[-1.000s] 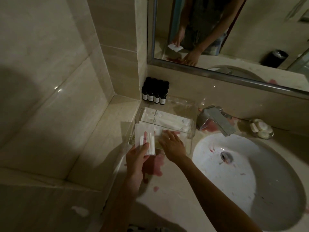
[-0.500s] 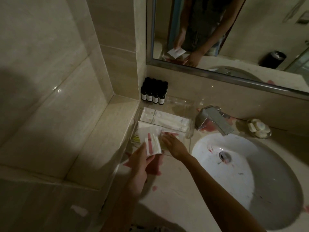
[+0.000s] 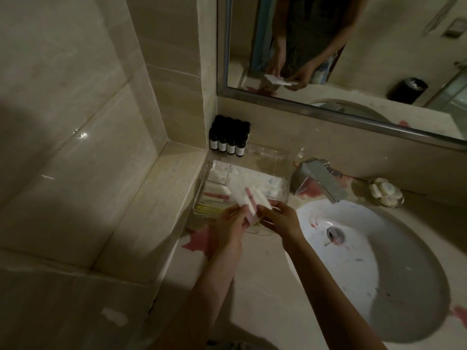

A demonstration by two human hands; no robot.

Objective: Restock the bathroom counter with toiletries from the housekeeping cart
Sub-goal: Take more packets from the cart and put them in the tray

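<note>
Over the near edge of the clear tray (image 3: 201, 189), at the left end of the bathroom counter (image 3: 257, 279), both hands met on a small bundle of white packets (image 3: 262, 200). The left hand (image 3: 228, 224) gripped the bundle's lower end, its fingers curled around it from the left. The right hand (image 3: 280, 219) pinched the same bundle from the right with thumb and fingertips, its other fingers bent. The packets tilted up and away from the person, raised above the tray rather than lying in it. Inside the tray lay long white sachets (image 3: 255, 176), a pink-striped item (image 3: 216, 197) and something yellow (image 3: 209, 210) near the front wall; what these were could not be told in the dim light. A cluster of small dark bottles (image 3: 228, 141) with pale labels stood in the corner just behind the tray. To the right the metal faucet (image 3: 316, 176) reached over the white sink (image 3: 379, 274), and a dish of round soaps (image 3: 385, 193) sat beyond it. Pink blotches (image 3: 199, 242) marked the counter near the left wrist. The mirror (image 3: 366, 46) above reflected both hands on the packets.
</note>
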